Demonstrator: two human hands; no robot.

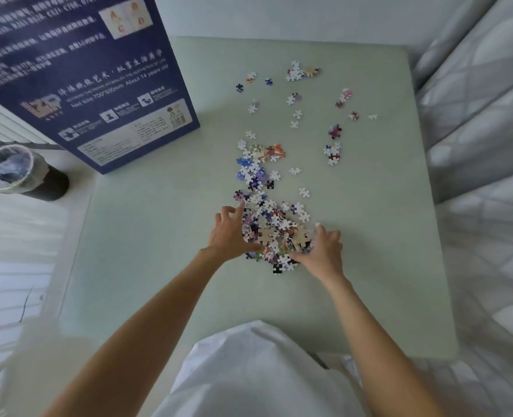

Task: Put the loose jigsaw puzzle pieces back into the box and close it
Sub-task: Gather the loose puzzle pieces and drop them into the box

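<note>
This looks like a home bedroom: a pale green table (369, 266) stands against a white wall, a quilted mattress (475, 115) lies at three o'clock, and a lined waste bin (17, 173) sits on the floor at nine o'clock.

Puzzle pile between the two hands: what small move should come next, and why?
Probably press both hands inward and scoop. The left hand and right hand already flank the pile of pieces, fingers spread, nothing lifted yet. The blue box stands at the table's far left, and scattered pieces remain beyond.
</note>
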